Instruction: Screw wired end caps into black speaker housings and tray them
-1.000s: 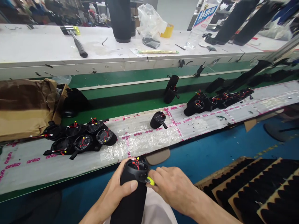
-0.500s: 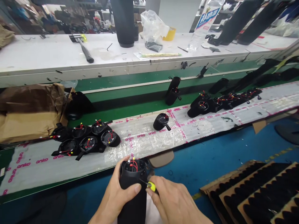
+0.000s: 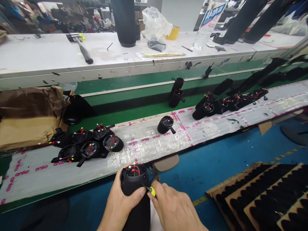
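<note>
My left hand (image 3: 122, 195) is wrapped around a black cylindrical speaker housing (image 3: 138, 213), with its thumb across the front below the rim. The housing stands upright, and red wires (image 3: 135, 170) with small white and yellow connectors rise from its open top. My right hand (image 3: 172, 202) grips a yellow-handled tool (image 3: 152, 191) with a thin dark tip. That tip meets the housing's side just below the rim band, close to my left thumb. Whether it is a blade or a screwdriver shaft cannot be made out.
Several black housings (image 3: 90, 149) with wires stand on the plastic-covered conveyor (image 3: 146, 146), one apart near the middle (image 3: 166, 124), more at right. A hammer (image 3: 83, 49) and a plastic bottle (image 3: 204, 29) sit on the white shelf. Cardboard trays (image 3: 240, 199) of black parts lie lower right.
The yellow-handled tool and my right hand have shifted slightly left along the rim band. The housing and my left hand also sit a little further left in view.
</note>
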Demonstrator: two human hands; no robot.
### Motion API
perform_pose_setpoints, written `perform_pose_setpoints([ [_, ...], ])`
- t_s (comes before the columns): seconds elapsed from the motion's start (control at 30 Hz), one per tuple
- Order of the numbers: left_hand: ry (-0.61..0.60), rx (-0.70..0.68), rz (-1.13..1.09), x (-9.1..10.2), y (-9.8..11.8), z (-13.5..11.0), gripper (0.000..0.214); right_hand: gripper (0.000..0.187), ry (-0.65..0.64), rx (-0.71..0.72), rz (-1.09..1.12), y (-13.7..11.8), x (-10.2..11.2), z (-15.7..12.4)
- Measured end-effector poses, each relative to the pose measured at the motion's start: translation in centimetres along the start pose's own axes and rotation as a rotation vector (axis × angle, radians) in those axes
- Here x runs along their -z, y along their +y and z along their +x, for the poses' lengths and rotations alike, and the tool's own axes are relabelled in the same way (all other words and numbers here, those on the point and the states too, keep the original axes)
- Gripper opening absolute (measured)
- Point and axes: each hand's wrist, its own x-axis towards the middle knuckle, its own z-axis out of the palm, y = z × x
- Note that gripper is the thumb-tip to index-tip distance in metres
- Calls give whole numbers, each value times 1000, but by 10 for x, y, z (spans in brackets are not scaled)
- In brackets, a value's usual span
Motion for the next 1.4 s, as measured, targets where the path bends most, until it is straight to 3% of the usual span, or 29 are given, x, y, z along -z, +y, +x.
perform_pose_setpoints([
  [0.2,133,50,99,-8,5,-6,77,23,23,-29,-121,-13,0,1],
  [0.33,179,40,164,-11,12,-9,72,11,7,-58,-153,-21,1,2],
  [0.67,204,-9,223,-11,12,-7,67,22,-23,-86,-221,-30,7,13],
  [0.77,167,9,171,-8,10,-4,66,21,-19,-109,-141,-32,0,12],
  [0.87,20,74,-33,-4,7,-2,65,8,79,-118,61,-27,-1,9],
  [0.97,-117,103,-195,-1,2,-1,65,26,170,-130,208,-14,3,7],
  [1.1,-106,80,-221,1,-5,1,79,32,54,-81,124,3,7,6],
  [1.2,-107,59,-180,1,-10,3,83,21,-35,3,65,10,6,6],
  [1.4,-153,17,-141,0,-13,1,77,19,-53,82,-15,15,6,5],
])
